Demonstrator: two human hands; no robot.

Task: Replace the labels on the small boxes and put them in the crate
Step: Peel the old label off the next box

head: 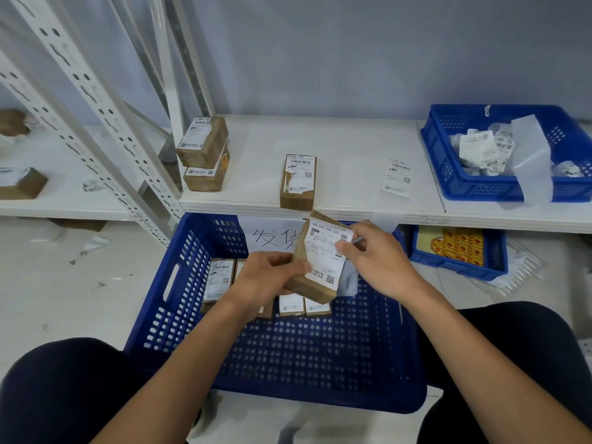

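Small box [306,289] gripped by left hand [269,277] above blue crate [320,354]; label [325,254] pinched by right hand [374,257]. Label best kept square, pressed flat from one edge.

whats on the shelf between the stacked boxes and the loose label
A single box, lying flat near the shelf edge, apart from both; the head view shows it.

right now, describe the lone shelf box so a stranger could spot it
Find the white shelf above the big blue crate. The box lies alone at its front edge; unlike the stacked pair at left, its label is partly torn.
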